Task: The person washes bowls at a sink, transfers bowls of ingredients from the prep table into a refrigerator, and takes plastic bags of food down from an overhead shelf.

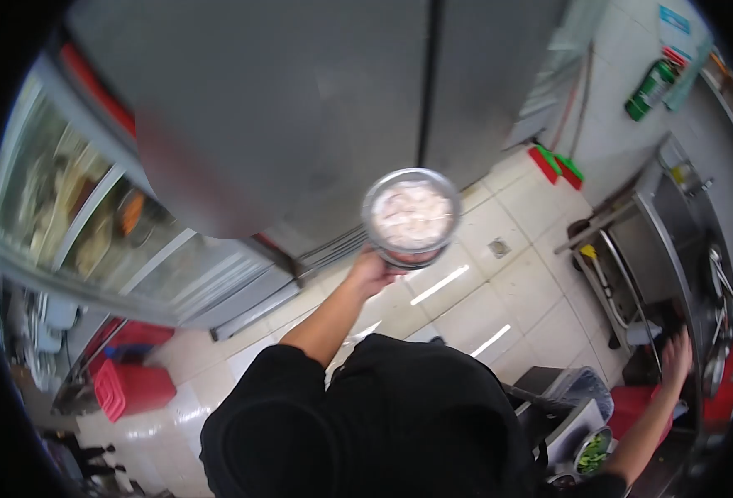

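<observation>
A round metal bowl [412, 212] with pale, whitish food pieces in it is held out over the tiled floor, in front of the large grey steel fridge doors [300, 100]. My left hand [370, 274] grips it from below at its near side, fingers wrapped round the rim and underside. On the far right, my right hand [677, 355] is raised beside the edge of the steel counter, its fingers apart and nothing seen in it. Below that arm stands a bowl of green vegetables [594, 451].
A glass-door fridge [92, 207] stands at the left, with a red bin [134, 388] below it. Red-green brushes [556, 166] lean by the wall near a green extinguisher [652, 88]. A steel counter [674, 224] runs along the right. A lined bin [581, 388] stands at the lower right.
</observation>
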A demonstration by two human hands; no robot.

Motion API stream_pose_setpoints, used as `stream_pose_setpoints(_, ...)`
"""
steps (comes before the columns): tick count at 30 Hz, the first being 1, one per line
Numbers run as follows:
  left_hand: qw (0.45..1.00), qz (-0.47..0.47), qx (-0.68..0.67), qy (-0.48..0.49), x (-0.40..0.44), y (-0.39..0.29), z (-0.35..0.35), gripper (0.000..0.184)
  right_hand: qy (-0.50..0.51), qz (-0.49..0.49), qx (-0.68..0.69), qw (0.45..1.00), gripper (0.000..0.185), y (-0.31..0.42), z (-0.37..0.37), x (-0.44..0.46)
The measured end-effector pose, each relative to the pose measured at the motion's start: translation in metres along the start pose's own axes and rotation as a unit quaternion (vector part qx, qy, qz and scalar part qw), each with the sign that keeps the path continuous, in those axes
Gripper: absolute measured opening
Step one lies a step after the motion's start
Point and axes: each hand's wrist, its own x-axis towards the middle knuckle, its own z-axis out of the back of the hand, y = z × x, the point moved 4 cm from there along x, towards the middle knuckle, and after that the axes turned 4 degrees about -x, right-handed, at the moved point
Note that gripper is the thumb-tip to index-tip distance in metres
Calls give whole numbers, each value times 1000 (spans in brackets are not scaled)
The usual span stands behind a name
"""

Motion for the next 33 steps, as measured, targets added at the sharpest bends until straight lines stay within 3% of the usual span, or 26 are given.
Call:
stream_pose_setpoints(1, 999, 7, -14, 35, 11, -1, -13, 39, 3, 37, -27, 999, 50, 42, -77, -1)
stream_pose_setpoints(2, 1000, 10, -21, 8, 19, 0, -28, 36, 58, 45, -75, 994, 40, 56, -115, 54)
stream_pose_setpoints(3, 999, 10, -30, -20, 29, 0, -44, 33, 138, 64, -105, 983, 43, 77, -173, 92)
stream_pose_setpoints(4, 999, -9, -49, -22, 39, 0, -61, 31, 157, 97, -170, 968, 43, 99, -238, 118)
stream_pose_setpoints(6, 993, -57, -100, -20, 53, -4, -73, 29, 218, 176, -345, 896, 55, 146, -388, 98)
stream_pose_setpoints(7, 994, -51, -100, 8, 69, 0, -79, 28, 237, 198, -303, 901, 57, 154, -450, 87)
stream_pose_setpoints(9, 995, -36, -82, 42, 107, 8, -102, 29, 310, 331, -322, 831, 62, 177, -562, 61)
stream_pose_setpoints(10, 997, -22, -65, 42, 124, 10, -117, 30, 313, 371, -373, 791, 65, 183, -608, 61)
stream_pose_setpoints(12, 997, 1, -74, -5, 147, 15, -136, 31, 332, 388, -361, 780, 79, 182, -682, 50)
stream_pose_setpoints(16, 997, 3, -70, 17, 195, 5, -224, 32, 317, 371, -373, 789, 94, 221, -735, 104)
stream_pose_setpoints(19, 995, 26, -76, 52, 231, 12, -239, 32, 322, 333, -315, 828, 103, 255, -738, 132)
stream_pose_setpoints(21, 995, 28, -83, 54, 264, 9, -289, 33, 297, 330, -280, 851, 112, 273, -751, 191)
stream_pose_setpoints(23, 996, 5, -67, 53, 282, -1, -336, 33, 349, 340, -176, 855, 115, 288, -774, 232)
stream_pose_setpoints(25, 998, -7, -57, 38, 291, -10, -379, 32, 417, 359, -94, 830, 115, 298, -815, 272)
stream_pose_setpoints(26, 997, -24, -57, 54, 286, -13, -373, 29, 416, 364, -93, 828, 111, 309, -801, 225)
stream_pose_setpoints(28, 996, -46, -49, 56, 306, -6, -419, 29, 486, 306, -48, 818, 107, 304, -845, 291)
stream_pose_setpoints(31, 994, -71, -75, 18, 320, -1, -468, 29, 592, 322, -65, 736, 110, 297, -866, 293)
stream_pose_setpoints(33, 991, -65, -116, 32, 324, 2, -477, 35, 600, 323, -56, 730, 113, 286, -893, 270)
